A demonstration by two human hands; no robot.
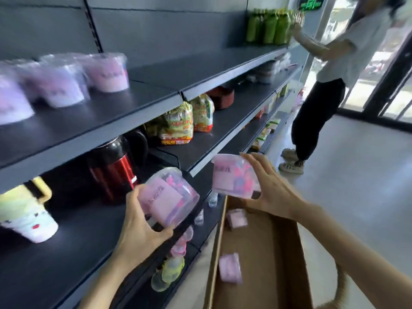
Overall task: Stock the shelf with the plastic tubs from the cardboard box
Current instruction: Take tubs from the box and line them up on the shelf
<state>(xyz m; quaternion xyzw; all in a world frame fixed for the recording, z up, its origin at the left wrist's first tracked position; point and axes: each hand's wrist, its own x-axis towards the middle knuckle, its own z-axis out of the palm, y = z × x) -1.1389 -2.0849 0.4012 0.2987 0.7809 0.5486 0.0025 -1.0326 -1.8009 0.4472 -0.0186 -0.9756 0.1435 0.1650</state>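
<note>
Your left grip (pixel 142 224) curls round a tilted tub (pixel 169 197), held just in front of the middle shelf (pixel 66 248). Your right grip (pixel 272 192) pinches a second tub (pixel 234 175) between thumb and fingers, above the far end of the cardboard box (pixel 256 246). Two loose tubs (pixel 230 267) lie inside the box. The shelved tubs (pixel 107 72) stand on the upper shelf (pixel 133 101), well apart from both grips.

Both pink-filled clear plastic tubs are held above the box: the tilted tub (pixel 168 197) in the left hand (pixel 138 228), the upright tub (pixel 234 175) in the right hand (pixel 274 195). Two more tubs (pixel 230 267) lie in the open cardboard box (pixel 263 253). A blurred row of tubs (pixel 107 72) stands on the dark upper shelf (pixel 133 99).
</note>
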